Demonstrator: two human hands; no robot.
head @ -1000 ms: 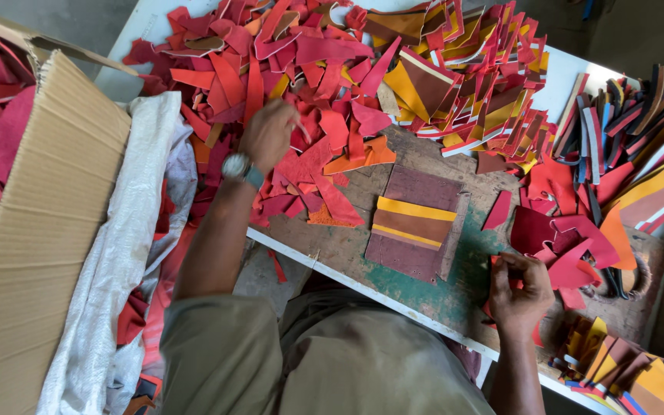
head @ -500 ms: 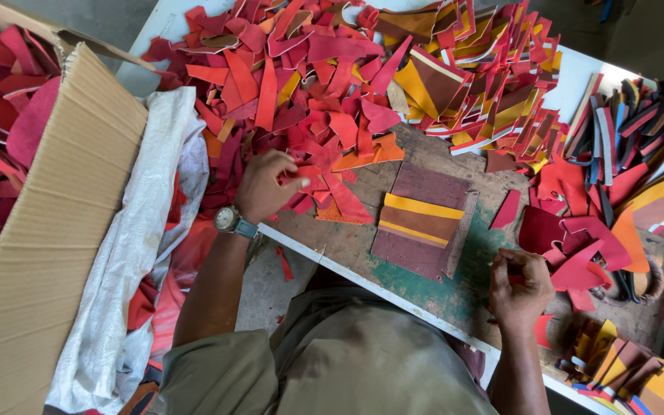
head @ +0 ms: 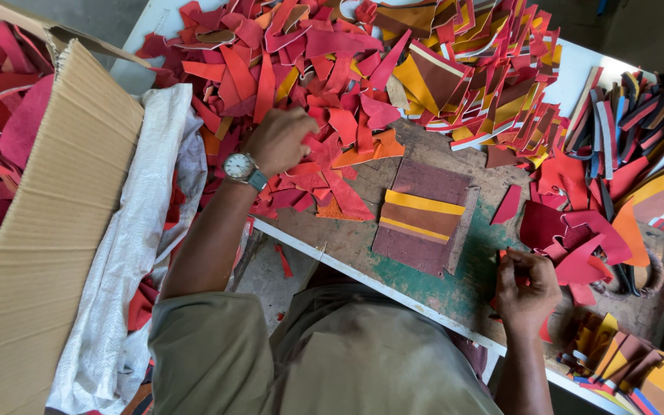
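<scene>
So the left hand [head: 282, 138] is buried knuckles-up in the heap of red and orange leather scraps [head: 309, 100] at the bench's far left, fingers curled down into the pieces, though I can't tell if anything's actually pinched. The right hand [head: 526, 284] sits at the near edge, fingers closed around a small red offcut [head: 518, 278]. Between them lies a maroon panel with yellow stripes [head: 424, 217], flat on the worn green bench [head: 463, 284], probably kept handy. A cardboard box [head: 48, 230] stands left.
</scene>
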